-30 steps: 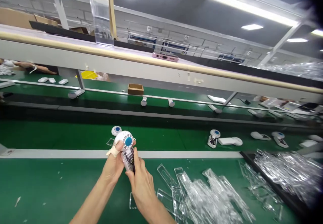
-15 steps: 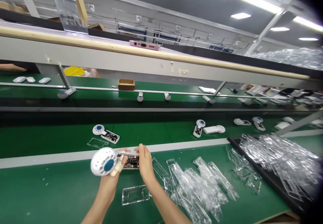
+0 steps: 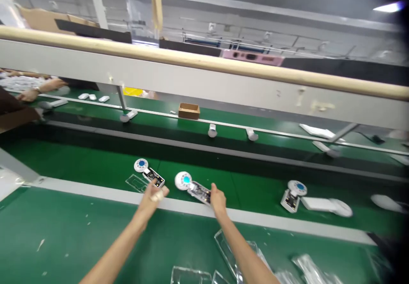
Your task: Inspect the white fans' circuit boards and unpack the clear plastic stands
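My right hand point(image 3: 218, 199) holds the end of a white device point(image 3: 198, 191) with a round head, a blue centre and an exposed circuit board. That device is over the dark green belt, its head pointing left. My left hand point(image 3: 151, 197) has its fingers apart at the lower edge of a second such device point(image 3: 153, 176); whether they touch it I cannot tell. Beside this second device lies a clear plastic frame point(image 3: 136, 183). More clear plastic pieces point(image 3: 191, 275) lie on the near green table, partly behind my right forearm.
Another open device point(image 3: 290, 201) and a closed white one point(image 3: 319, 204) sit on the belt to the right. A grey rail point(image 3: 275, 222) borders the belt. Beyond are a small brown box point(image 3: 188, 111) and an overhead shelf point(image 3: 198, 73). A co-worker's hand point(image 3: 28, 94) shows at far left.
My view has turned left. The device went from both hands over the near table to the belt, now in my right hand only. My left hand has let go and moved left.
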### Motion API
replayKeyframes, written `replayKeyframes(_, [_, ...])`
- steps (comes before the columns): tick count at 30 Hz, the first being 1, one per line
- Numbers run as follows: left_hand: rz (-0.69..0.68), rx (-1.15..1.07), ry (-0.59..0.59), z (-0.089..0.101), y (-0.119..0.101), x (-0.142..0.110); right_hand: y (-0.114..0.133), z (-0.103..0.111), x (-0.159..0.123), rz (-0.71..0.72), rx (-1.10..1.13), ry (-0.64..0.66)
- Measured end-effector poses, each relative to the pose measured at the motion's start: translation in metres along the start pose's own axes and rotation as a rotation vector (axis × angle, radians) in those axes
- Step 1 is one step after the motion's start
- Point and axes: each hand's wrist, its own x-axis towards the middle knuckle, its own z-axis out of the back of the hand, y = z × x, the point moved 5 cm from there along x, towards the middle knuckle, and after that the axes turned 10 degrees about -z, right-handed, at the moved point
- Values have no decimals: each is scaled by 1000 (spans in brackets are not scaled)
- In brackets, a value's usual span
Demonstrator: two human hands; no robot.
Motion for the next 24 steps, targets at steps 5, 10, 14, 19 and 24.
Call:
replayKeyframes(5, [35,388,-235,107,14,103,2,29,44,70,-175,-85])
replayKeyframes(10, [166,355,-114,105,32,163,51,-7,-15,551,-168,-47])
replayKeyframes(14, [118,273,-87,89,24,173,83,-68,-99,937,-83,278])
replayKeyframes(19, [-225,156,-220,142,-42,140,117,-117,-135,1067,-174,400])
replayKeyframes(24, [-287,-289,-454,238,-63,53,185,-169,-122,1381,-519,339])
